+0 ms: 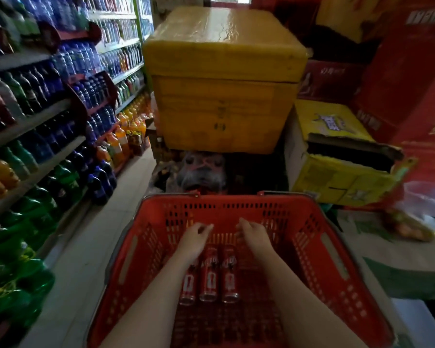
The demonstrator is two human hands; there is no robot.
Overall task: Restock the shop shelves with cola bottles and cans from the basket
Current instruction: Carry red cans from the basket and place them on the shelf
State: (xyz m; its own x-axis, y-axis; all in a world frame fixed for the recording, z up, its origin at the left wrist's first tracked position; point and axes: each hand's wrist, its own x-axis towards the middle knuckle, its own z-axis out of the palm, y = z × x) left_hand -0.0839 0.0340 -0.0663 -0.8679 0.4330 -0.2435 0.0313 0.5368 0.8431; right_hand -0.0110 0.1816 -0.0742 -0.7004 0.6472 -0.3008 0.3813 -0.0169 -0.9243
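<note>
Three red cola cans [209, 272] lie side by side on the floor of the red basket [337, 262], bases toward the camera. The left hand [196, 241] lies over the far end of the leftmost can with its fingers bent; I cannot tell whether it grips. The right hand [253, 237] hangs just beside the rightmost can, fingers loosely bent with nothing in them. Taking one can in each hand by its middle looks the safest way to lift them. The cans' white lettering is too blurred to read, as is the print on the red cartons [412, 84]. The drinks shelves [35, 136] stand left.
</note>
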